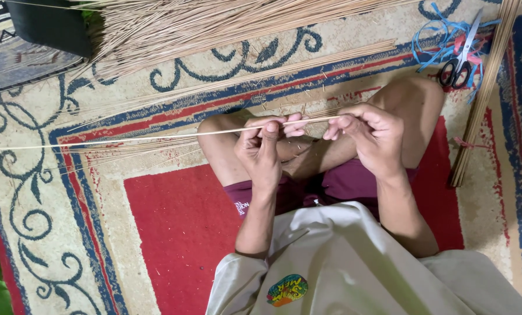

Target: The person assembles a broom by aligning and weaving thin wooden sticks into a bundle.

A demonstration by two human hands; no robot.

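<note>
Pale, thin straight stick pinched by left hand and right hand fingers.

I am wearing a loose, off-white short-sleeved shirt, and low on its front sits a small round print in bright green, yellow, blue and red. Below it I have on dark maroon shorts with a small white mark near the hem of one leg. My forearms, my left hand, my right hand and my knees are bare, with no watch, ring or glove on them.
</note>
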